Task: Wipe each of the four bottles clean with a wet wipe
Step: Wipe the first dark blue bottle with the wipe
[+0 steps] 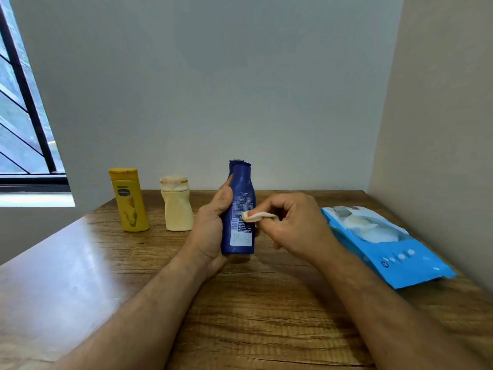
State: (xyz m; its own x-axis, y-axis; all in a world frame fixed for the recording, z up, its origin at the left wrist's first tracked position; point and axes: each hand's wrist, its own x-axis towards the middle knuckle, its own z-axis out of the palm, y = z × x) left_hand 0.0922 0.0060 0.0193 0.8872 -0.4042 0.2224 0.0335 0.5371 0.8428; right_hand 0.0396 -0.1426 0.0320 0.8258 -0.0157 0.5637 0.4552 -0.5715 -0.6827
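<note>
My left hand (212,231) grips a dark blue bottle (241,198) upright just above the wooden table (253,316), its back label facing me. My right hand (293,222) pinches a folded white wet wipe (256,216) and presses it against the bottle's label. A second dark blue bottle (234,163) stands directly behind, only its top showing. A yellow bottle (129,201) and a cream bottle (177,205) stand upright to the left, near the wall.
A blue pack of wet wipes (386,244) lies at the right, its flap open, close to the beige side wall. A window (24,116) is at the far left. The grey back wall is just behind the bottles.
</note>
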